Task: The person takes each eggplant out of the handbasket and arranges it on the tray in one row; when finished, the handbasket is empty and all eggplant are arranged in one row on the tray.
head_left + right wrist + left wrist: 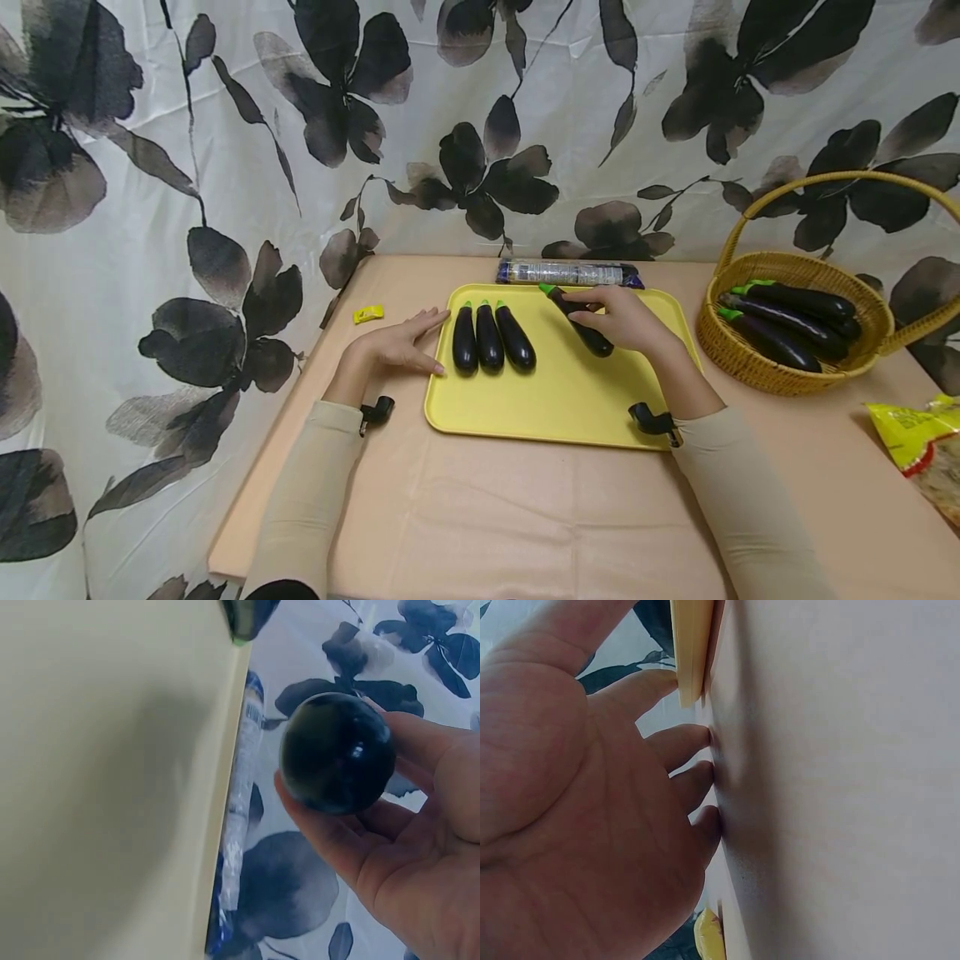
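Observation:
Over the right half of the yellow tray (547,404), my right hand (622,317) grips an eggplant (594,340) between thumb and fingers. Seen end-on in the right wrist view, its rounded dark bottom (337,754) faces the camera, raised above the tray. Three eggplants (491,337) lie side by side on the tray's left part, green stems pointing away from me. With fingers spread, my left hand (405,340) rests at the tray's left edge. In the left wrist view one fingertip touches the tray's side (690,652) while the other fingertips reach the tabletop.
A wicker basket (750,367) with several eggplants (795,321) stands right of the tray. Behind the tray lies a long plastic-wrapped package (570,273). A small yellow packet (368,314) sits at the left, a yellow bag (918,442) at the right edge. Flowered cloth (450,100) hangs behind the table.

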A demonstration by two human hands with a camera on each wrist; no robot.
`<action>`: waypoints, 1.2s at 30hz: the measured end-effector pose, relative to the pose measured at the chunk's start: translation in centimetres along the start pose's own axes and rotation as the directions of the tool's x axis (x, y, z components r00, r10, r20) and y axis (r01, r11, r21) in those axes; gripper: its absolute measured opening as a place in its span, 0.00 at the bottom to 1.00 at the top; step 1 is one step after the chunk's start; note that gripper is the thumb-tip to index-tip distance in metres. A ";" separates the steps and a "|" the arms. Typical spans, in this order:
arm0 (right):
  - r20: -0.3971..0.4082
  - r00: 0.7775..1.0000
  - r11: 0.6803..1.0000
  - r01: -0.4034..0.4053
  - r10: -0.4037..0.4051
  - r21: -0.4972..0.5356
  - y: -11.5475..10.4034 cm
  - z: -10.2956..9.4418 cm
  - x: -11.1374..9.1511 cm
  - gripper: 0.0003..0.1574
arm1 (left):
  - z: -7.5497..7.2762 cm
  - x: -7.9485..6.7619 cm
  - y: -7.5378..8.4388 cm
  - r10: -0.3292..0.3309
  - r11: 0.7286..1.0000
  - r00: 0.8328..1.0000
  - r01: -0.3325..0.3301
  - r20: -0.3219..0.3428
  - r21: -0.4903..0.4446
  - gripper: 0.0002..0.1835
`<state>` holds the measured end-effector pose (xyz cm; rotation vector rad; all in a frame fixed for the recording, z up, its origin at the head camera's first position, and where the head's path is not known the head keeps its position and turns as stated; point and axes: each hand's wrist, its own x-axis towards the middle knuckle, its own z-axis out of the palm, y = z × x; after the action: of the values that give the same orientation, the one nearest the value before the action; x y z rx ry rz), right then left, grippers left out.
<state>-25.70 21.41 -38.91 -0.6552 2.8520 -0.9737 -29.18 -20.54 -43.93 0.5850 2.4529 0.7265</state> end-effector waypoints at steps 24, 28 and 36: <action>0.156 0.983 0.995 -0.101 0.096 0.027 -1.0 4.4 2.9 0.26 | -0.1 0.0 -0.2 -0.001 1.000 1.000 0.001 -0.001 -0.008 0.67; 0.206 0.975 0.996 -0.088 0.083 0.015 -1.0 4.5 2.8 0.30 | -0.2 0.0 -0.2 0.000 1.000 1.000 0.000 -0.002 -0.008 0.67; 0.266 0.963 0.999 -0.052 0.050 0.000 -0.9 4.1 2.5 0.36 | -0.2 -0.1 -0.2 0.001 1.000 1.000 -0.001 -0.001 -0.002 0.67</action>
<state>-26.87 17.43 -41.46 -0.6535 2.6162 -0.8180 -29.23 -20.79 -43.85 0.5851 2.4532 0.7298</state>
